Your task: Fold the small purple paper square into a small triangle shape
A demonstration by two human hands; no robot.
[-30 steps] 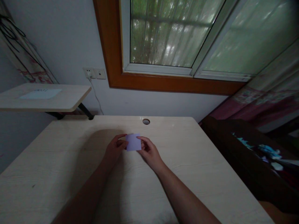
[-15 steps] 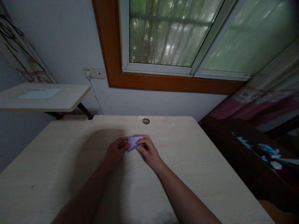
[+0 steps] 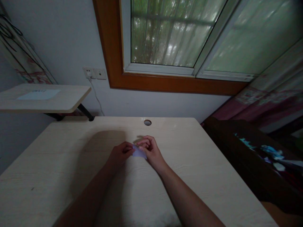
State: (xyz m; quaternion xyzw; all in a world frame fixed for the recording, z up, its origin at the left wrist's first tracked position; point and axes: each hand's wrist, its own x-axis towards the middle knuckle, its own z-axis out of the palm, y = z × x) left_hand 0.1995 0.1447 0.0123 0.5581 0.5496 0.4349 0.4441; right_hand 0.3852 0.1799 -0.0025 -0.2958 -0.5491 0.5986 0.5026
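Observation:
A small piece of folded purple paper (image 3: 139, 152) is held between my two hands, above the middle of the pale wooden desk (image 3: 189, 176). My left hand (image 3: 121, 152) pinches its left edge between thumb and fingers. On the other side, my right hand (image 3: 151, 151) grips the upper right part, thumb in front and fingers curled behind. The right fingers hide part of the paper, so its full shape cannot be made out.
A round cable hole (image 3: 147, 122) lies near the desk's back edge. At left stands a raised shelf (image 3: 71, 97) with a white sheet (image 3: 39, 94) on it. A white cord (image 3: 97, 97) hangs from the wall socket (image 3: 88, 73). Dark furniture (image 3: 227, 135) stands at right.
The purple paper has been turned: its straight edge was at the top and now a straight edge faces down. The right fingers have shifted along it, and the left hand has moved slightly right.

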